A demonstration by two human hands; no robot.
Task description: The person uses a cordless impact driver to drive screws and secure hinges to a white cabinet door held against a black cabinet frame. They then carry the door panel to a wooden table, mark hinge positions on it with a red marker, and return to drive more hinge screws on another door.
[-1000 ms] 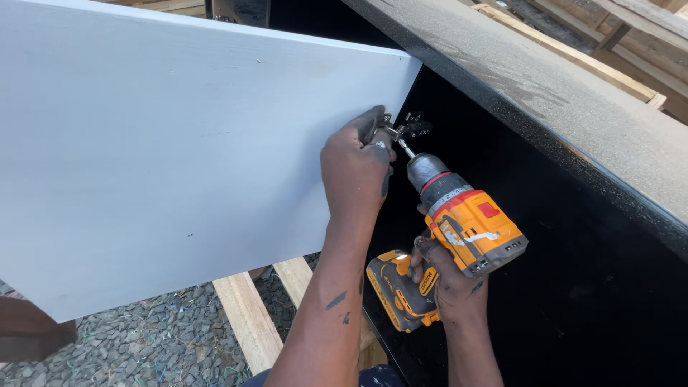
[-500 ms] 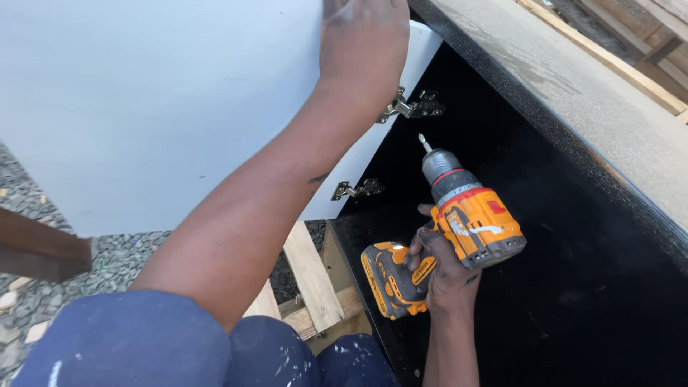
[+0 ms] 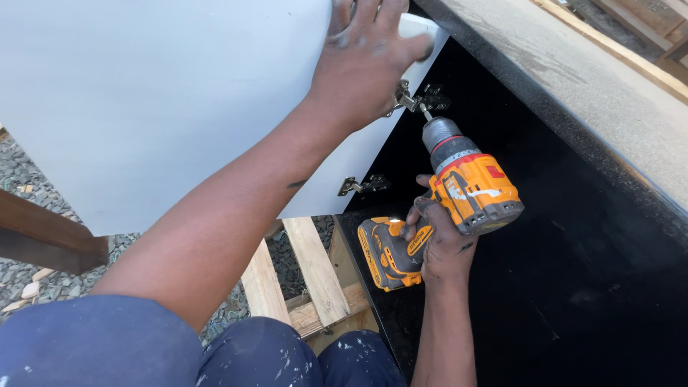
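The left hand (image 3: 365,61) lies spread, fingers wide, flat on the upper corner of the large white flat cabinet door panel (image 3: 165,100), pressing it near the upper silver metal hinge (image 3: 414,99). The right hand (image 3: 441,240) is closed around the grip of the yellow and black cordless drill (image 3: 444,193), whose bit tip meets that upper hinge at the edge of the black cabinet interior (image 3: 573,236). A second silver hinge (image 3: 364,185) sits lower on the panel's edge, above pale wooden pallet slats (image 3: 315,269).
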